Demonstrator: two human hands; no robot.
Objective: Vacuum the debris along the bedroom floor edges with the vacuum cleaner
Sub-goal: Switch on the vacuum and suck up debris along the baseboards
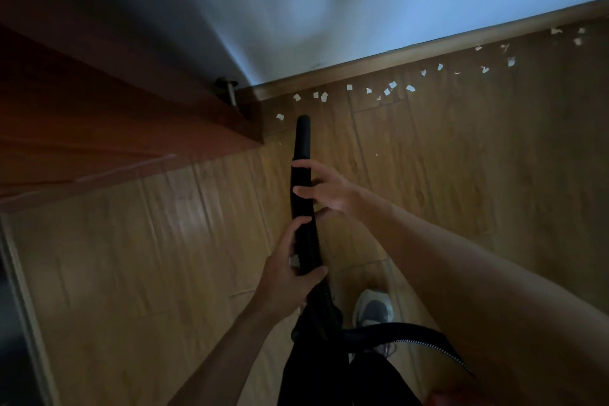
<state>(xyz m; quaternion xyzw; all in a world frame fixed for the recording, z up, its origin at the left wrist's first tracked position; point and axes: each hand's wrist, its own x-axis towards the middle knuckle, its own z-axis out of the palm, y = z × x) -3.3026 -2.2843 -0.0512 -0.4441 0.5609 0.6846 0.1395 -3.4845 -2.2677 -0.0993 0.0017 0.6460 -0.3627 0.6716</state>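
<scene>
A black vacuum wand [303, 142] points away from me toward the corner where the skirting board [412, 54] meets a wooden door. My left hand [290, 260] grips the wand's lower end, where the ribbed hose [405, 333] begins. My right hand [326, 188] holds the wand higher up, fingers curled over its top from the right. Several small white paper scraps [389, 89] lie in a line on the wooden floor along the skirting, from just beyond the nozzle tip out to the far right. One scrap [280, 116] sits just left of the nozzle.
A reddish-brown door [131, 128] stands at the left, with a metal door stop [227, 89] near the corner. A pale wall [362, 3] rises behind the skirting. My shoe [374, 308] and dark trousers are below the hose. Something red [445, 399] shows at the bottom edge.
</scene>
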